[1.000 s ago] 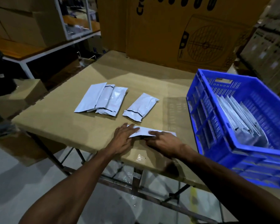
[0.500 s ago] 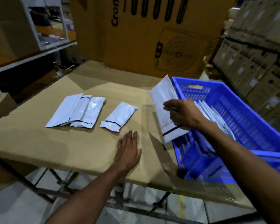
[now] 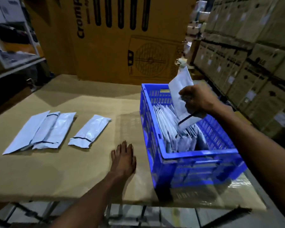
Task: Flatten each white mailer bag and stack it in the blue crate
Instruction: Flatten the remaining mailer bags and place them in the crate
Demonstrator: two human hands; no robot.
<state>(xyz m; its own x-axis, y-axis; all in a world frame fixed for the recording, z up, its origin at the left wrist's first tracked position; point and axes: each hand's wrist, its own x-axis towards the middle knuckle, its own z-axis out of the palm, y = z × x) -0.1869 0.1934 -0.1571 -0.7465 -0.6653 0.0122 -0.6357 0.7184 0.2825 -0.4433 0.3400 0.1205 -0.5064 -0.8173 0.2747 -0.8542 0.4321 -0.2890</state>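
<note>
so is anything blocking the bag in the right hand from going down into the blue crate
Nothing visible blocks it. The right hand holds the mailer bag upright over the open blue crate, its lower end already among the white bags standing inside. The left hand rests flat on the table, clear of the crate.

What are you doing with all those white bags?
A person is packing white mailer bags into a blue crate. The right hand grips one flattened bag and holds it over the crate, above the bags already stacked inside. The left hand rests flat on the cardboard-covered table. A single bag and a small overlapping pile lie on the table, not yet packed.
</note>
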